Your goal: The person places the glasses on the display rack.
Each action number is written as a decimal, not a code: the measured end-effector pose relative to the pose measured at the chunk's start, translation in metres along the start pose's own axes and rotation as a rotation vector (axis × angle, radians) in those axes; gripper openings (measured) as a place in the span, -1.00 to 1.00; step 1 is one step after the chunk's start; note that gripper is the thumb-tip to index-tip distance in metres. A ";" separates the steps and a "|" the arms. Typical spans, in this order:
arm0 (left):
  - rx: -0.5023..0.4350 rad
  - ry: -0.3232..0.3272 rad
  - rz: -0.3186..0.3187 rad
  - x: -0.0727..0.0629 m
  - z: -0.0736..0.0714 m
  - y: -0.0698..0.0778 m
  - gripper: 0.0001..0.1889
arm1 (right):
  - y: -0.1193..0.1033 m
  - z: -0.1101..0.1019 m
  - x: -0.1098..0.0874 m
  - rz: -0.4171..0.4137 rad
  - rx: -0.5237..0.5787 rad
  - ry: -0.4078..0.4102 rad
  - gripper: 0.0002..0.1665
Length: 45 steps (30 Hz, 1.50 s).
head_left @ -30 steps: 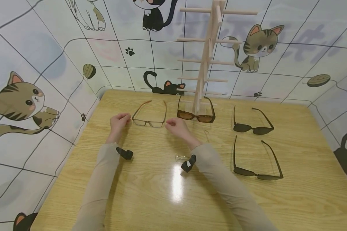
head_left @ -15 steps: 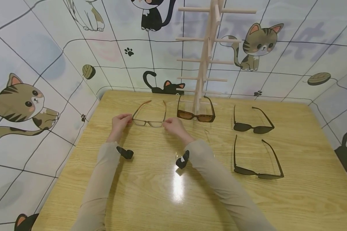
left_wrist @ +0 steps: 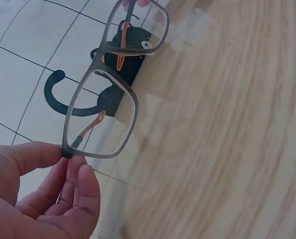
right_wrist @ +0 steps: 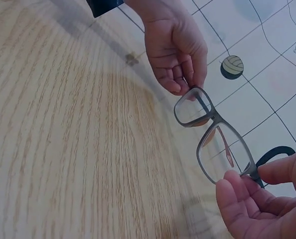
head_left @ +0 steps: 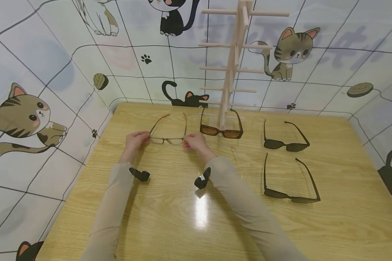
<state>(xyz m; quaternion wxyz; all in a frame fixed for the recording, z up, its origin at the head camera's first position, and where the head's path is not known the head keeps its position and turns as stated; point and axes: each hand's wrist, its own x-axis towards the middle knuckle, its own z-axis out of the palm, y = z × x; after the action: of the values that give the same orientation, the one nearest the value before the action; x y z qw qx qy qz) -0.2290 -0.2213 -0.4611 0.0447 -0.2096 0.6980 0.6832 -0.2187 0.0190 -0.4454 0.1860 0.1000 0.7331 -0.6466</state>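
Clear-lensed eyeglasses (head_left: 163, 140) with a thin dark frame and orange-brown temple tips are at the table's back left, temples unfolded toward the wall. My left hand (head_left: 135, 142) pinches their left front corner between thumb and fingers; the left wrist view shows this hand (left_wrist: 48, 194) at the hinge of the glasses (left_wrist: 99, 59). At the opposite corner, my right hand (head_left: 196, 142) pinches the frame. The right wrist view has both lenses between the two hands, with the right thumb and fingers (right_wrist: 267, 194) at the near hinge.
A wooden display stand (head_left: 229, 76) with several pegs rises at the back, brown tortoiseshell sunglasses (head_left: 231, 134) at its base. Two black sunglasses, a rear pair (head_left: 295, 147) and a front pair (head_left: 303, 199), lie on the right. Thin gold-rimmed glasses (head_left: 233, 149) are mostly hidden under my right forearm.
My right hand has moved left to the eyeglasses and taken hold of their right corner. My left hand has shifted slightly right onto the left corner. The lenses now look slightly more tilted.
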 end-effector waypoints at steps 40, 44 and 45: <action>-0.296 -0.483 0.035 -0.085 0.013 0.038 -0.75 | -0.024 -0.068 -0.088 -0.270 0.094 -0.106 -0.77; -0.301 -0.505 0.052 -0.091 0.019 0.041 -0.75 | -0.025 -0.076 -0.094 -0.279 0.092 -0.100 -0.78; -0.301 -0.509 0.056 -0.092 0.021 0.041 -0.74 | -0.026 -0.078 -0.095 -0.282 0.089 -0.099 -0.78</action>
<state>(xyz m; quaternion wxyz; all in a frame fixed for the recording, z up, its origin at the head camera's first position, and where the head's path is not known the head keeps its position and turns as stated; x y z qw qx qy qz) -0.1651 -0.1801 -0.3917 0.1680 -0.0165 0.5606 0.8107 -0.1530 0.1010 -0.3762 0.1247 -0.0279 0.7002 -0.7024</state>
